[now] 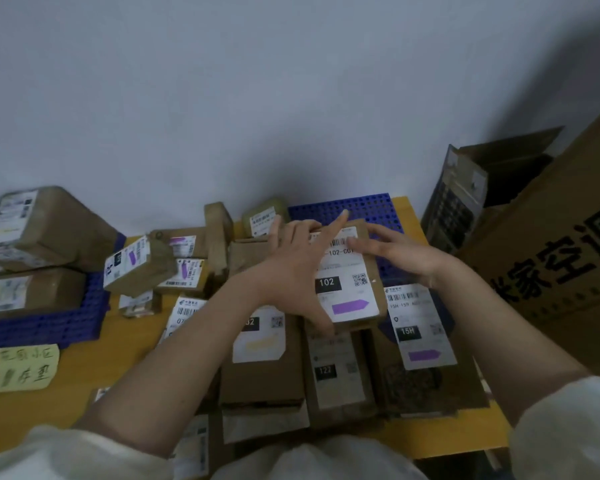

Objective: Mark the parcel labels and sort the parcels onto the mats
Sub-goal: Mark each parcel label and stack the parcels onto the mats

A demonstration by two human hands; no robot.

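A brown parcel (355, 296) with a white label reading 102 and a purple mark lies on top of a pile of parcels at the middle of the table. My left hand (298, 268) rests spread over its left side, fingers straight. My right hand (392, 254) touches its far right corner with straight fingers. Below it lie a parcel labelled 122 (336, 372), one with a yellow mark (260, 355) and one labelled 15H with a purple mark (420, 327). A blue mat (368, 206) shows behind the pile. No marker is in view.
A second blue mat (49, 323) at the left carries large parcels (32, 292). Small purple-marked parcels (136, 265) crowd the centre left. A yellow sticky note (23, 368) lies on the wooden table (129, 344). Large cardboard boxes (551, 258) stand at the right, the wall behind.
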